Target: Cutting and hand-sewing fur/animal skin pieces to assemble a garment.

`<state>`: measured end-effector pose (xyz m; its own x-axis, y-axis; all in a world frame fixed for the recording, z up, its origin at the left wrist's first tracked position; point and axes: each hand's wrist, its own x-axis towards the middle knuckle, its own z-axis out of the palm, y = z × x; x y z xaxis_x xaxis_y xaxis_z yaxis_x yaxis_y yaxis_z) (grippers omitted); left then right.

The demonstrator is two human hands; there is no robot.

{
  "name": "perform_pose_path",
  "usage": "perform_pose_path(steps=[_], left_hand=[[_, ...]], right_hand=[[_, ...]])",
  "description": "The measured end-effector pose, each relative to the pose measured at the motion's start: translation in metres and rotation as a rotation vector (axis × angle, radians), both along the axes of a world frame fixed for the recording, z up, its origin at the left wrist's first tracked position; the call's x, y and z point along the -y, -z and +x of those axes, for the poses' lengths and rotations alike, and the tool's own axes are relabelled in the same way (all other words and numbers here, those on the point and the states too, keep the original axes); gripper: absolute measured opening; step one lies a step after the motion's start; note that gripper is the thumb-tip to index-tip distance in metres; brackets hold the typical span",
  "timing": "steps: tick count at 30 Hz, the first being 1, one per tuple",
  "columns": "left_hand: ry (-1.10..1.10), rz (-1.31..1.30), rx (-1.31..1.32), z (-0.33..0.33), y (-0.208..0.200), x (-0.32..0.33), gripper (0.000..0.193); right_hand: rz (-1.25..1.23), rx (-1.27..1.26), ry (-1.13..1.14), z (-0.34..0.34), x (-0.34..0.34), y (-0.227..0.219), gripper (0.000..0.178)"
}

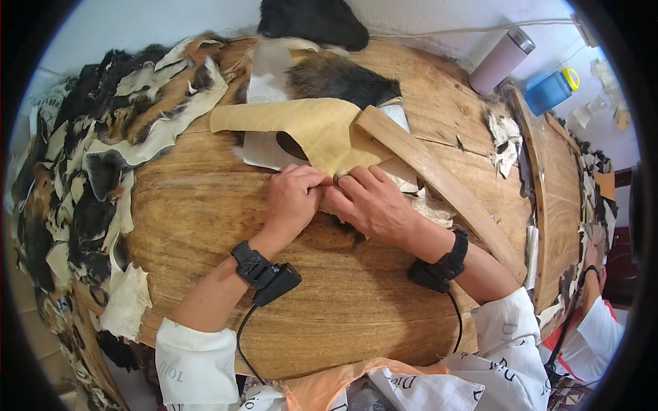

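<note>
My left hand [293, 200] and my right hand [375, 207] meet fingertip to fingertip at the near edge of a yellow pattern sheet [319, 130]. Both are closed, pinching what looks like the edge of a pale piece of fur hide [433, 207] that shows beside and under my right hand. A small dark ring-like item [338, 179] is at a right finger; the exact pinch point is hidden. Beyond the yellow sheet lies brown-black fur [343, 79] over a white sheet [269, 75]. A wooden bar [439, 181] lies slanting across the yellow sheet's right end.
Hide scraps [96, 212] are heaped along the table's left side. Black fur [312, 20] lies at the back. A pink flask [500, 60] and a blue bottle [548, 92] stand back right. A wooden strip [538, 198] edges the right. Another person's arm [591, 281] shows far right.
</note>
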<state>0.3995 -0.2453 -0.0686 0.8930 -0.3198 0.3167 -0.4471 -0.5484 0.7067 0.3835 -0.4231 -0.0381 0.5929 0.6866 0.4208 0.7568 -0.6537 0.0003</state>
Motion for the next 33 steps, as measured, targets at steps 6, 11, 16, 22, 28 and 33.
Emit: perform_pose_path(steps=[6,11,16,22,28,33], left_hand=[[-0.009,0.033,-0.009,0.0,-0.006,0.002,0.013],[0.055,0.071,0.006,-0.002,-0.008,0.0,0.013],[0.073,0.096,-0.023,-0.002,-0.001,0.003,0.02],[0.073,0.083,-0.018,-0.002,-0.005,0.002,0.021],[0.075,0.079,-0.022,-0.001,-0.003,0.0,0.021],[0.115,0.074,-0.063,-0.007,-0.004,-0.006,0.019]], right_hand=[[0.195,-0.103,-0.134,0.005,0.003,-0.005,0.012],[1.549,-1.093,0.088,-0.012,0.048,-0.042,0.011],[1.696,-0.567,-0.023,-0.03,0.13,-0.108,0.015],[1.718,-0.416,-0.19,-0.083,0.222,-0.156,0.023],[2.042,-0.088,-0.395,-0.132,0.286,-0.18,0.02],[0.924,-0.112,0.608,-0.081,0.169,-0.1,0.014]])
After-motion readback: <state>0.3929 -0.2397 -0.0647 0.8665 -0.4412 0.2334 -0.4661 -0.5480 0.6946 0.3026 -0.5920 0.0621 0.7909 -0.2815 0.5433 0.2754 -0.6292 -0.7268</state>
